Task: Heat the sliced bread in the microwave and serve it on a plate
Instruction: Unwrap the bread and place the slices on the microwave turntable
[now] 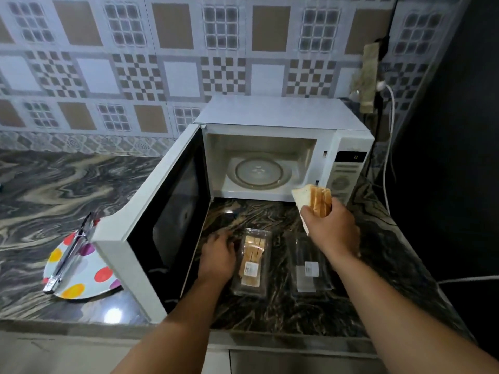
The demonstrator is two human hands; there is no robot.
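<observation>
My right hand grips a stack of bread slices in front of the white microwave, near its lower right corner. The microwave door stands wide open to the left, and the glass turntable inside is bare. My left hand rests on the left side of a clear plastic bread container that lies on the counter with more slices in it. A polka-dot plate sits to the left behind the door, with metal tongs lying across it.
A clear plastic lid lies on the dark marbled counter to the right of the container. A power strip with cables hangs on the tiled wall at the right. A dark wall bounds the right side.
</observation>
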